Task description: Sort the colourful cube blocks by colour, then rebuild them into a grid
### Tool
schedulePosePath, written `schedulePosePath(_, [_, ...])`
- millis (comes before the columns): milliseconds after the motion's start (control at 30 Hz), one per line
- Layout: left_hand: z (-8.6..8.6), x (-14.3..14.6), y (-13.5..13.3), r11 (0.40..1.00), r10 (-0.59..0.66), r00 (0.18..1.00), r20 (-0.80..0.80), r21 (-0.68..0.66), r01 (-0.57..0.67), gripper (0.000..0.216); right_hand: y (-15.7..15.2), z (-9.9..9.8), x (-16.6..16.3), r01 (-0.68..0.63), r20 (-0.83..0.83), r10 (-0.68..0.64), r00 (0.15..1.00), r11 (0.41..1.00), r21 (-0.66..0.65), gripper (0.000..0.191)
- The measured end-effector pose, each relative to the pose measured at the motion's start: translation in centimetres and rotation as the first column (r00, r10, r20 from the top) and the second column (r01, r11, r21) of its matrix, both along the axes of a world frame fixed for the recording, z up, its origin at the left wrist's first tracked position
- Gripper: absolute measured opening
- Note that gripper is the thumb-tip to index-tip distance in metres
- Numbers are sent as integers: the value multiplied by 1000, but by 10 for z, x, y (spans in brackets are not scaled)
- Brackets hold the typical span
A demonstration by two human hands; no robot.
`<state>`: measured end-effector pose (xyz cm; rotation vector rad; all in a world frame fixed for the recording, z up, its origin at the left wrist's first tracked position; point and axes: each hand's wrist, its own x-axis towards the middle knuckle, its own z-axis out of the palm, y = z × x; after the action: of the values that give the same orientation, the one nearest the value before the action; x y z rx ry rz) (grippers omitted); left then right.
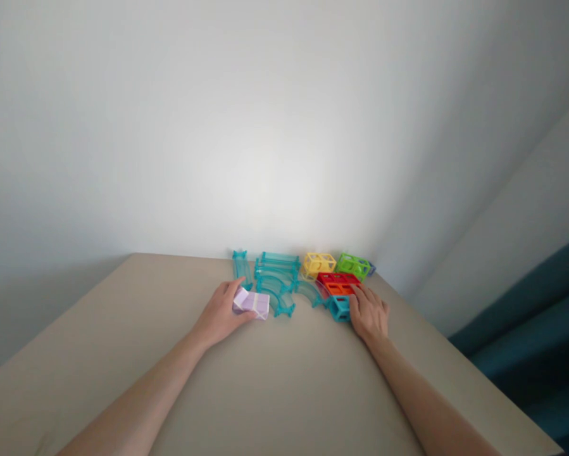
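Observation:
Lilac blocks with white edges (256,304) are gripped between the thumb and fingers of my left hand (221,316). That hand is closed around their left end, just in front of the clear teal track pieces. On the right, my right hand (370,311) has its fingers bent against the right end of a blue open-frame block (340,309). Its fingertips also reach the orange frame block (342,289) behind. A red frame block (338,277) lies beyond the orange one. The hand covers part of the blue block.
Several clear teal track pieces, straight (279,259) and curved (275,294), lie near the wall (265,126). Yellow (319,262) and green (353,265) frame blocks stand at the back, with a dark blue piece (372,268) beside them. A teal curtain (540,335) hangs past the table's (284,392) right edge.

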<state>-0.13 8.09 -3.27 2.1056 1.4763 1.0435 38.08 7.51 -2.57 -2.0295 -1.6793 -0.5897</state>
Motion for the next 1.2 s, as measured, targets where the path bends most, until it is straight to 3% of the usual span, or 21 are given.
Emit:
schedulePosePath(133, [-1,-1,1,1000,-7,1000,-4,-5,7,76,21,21,11,8,3,-8,1000,1000,-17,47])
schedulePosePath(300, [-2,-1,3,1000,-4,1000,-18,10,4,77,73,57,35,-32,14,33,999,997,-71,56])
schedulePosePath(500, [-1,-3,9,1000,-22,999,-30,5,22,81,105,58,30,-101,27,108,994,977,-189,39])
schedulePosePath(633, [0,-3,11,1000,-24,1000,-18,17,25,83,100,54,10,-162,43,171,984,972,-169,33])
schedulePosePath(867, [3,-1,7,1000,-20,999,-29,18,21,81,85,49,-15,-245,49,254,966,960,-136,42])
schedulePosePath(1200, [-3,-3,14,999,-30,999,-22,11,31,82,41,32,23,-191,53,199,979,973,-133,43])
